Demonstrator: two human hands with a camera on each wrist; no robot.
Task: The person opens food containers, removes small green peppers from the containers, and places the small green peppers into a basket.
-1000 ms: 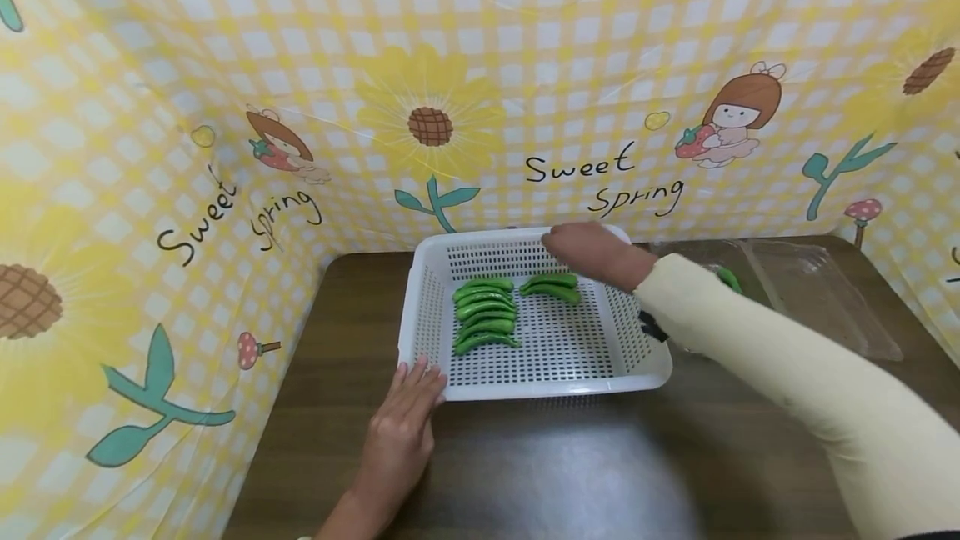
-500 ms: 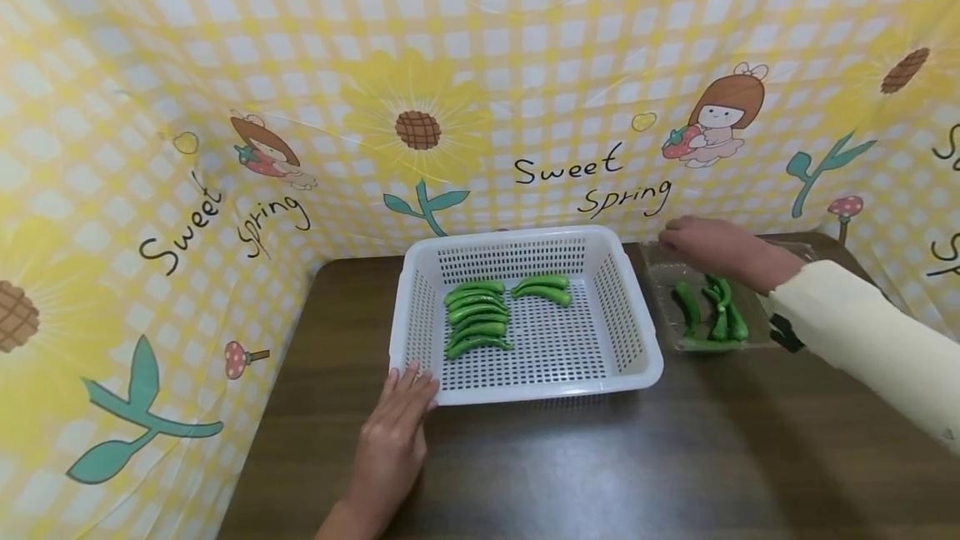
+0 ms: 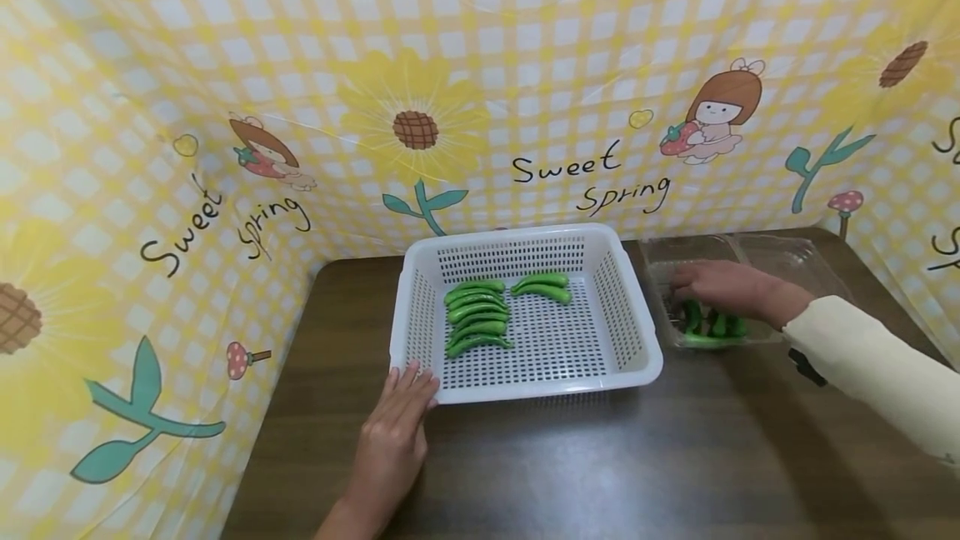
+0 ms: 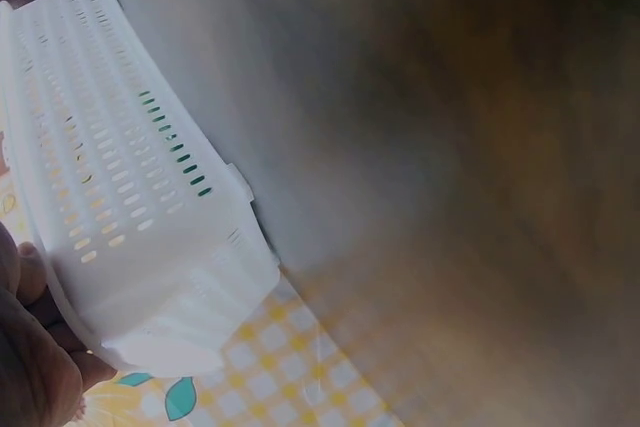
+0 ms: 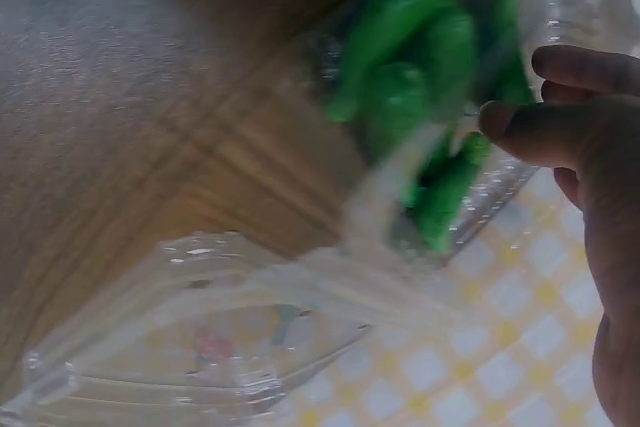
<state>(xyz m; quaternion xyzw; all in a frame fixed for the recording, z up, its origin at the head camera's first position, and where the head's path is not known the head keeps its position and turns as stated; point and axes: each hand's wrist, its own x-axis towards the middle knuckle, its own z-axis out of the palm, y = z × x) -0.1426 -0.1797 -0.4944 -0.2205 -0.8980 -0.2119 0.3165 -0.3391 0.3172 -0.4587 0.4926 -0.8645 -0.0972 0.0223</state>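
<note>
My left hand (image 3: 393, 438) rests its fingers on the near left corner of a white slotted plastic basket (image 3: 517, 394). In the left wrist view, part of that hand (image 4: 35, 352) lies against the rim. Inside the basket, a column of green peppers (image 3: 477, 308) lies on the left, with two more peppers (image 3: 543, 287) beside it. My right hand (image 3: 723, 286) reaches into a clear plastic clamshell box (image 3: 656, 252) over several green peppers (image 3: 716, 327). The right wrist view shows thumb and fingers (image 5: 530, 132) apart, close by the peppers (image 5: 420, 57); contact is unclear.
The clamshell's clear lid (image 3: 795, 261) lies folded back to the right. Dark wooden table (image 3: 540, 473) spreads in front of the basket. A yellow checked cloth (image 3: 480, 107) with printed flowers hangs behind and at the sides.
My right hand has moved from above the basket to the right, then down into the clamshell box. My left hand stays on the basket's corner. The peppers in the basket lie as before.
</note>
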